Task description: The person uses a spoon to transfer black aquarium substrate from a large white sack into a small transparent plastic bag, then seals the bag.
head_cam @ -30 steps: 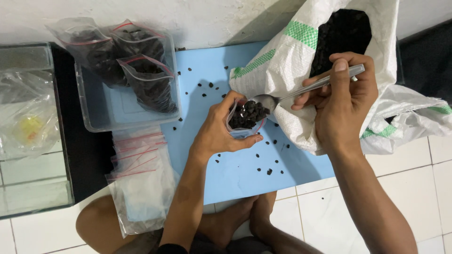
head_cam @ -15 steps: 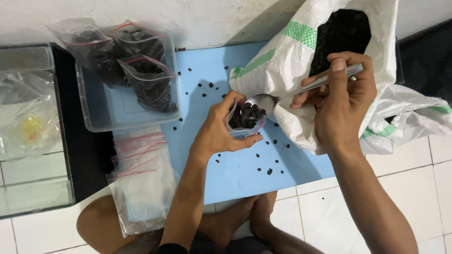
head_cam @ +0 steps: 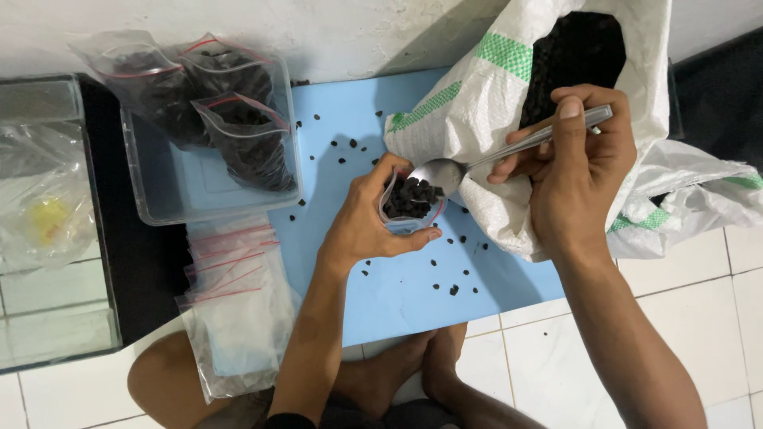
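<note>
Small clear bag, part-filled with dark pellets, sits above the blue board, my left hand wrapped shut around it. My right hand pinches the spoon, bowl at the mouth. Filling step; next calls for a steady tip.

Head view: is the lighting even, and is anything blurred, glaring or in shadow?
Head view: sharp overall with no motion blur, soft even light. The white sack throws a dark shadow onto the wall and the blue board. The spoon bowl shows a mild highlight, and the clear tub and filled bags carry faint sheen. The black pellets in the sack's mouth lose detail in darkness.
</note>
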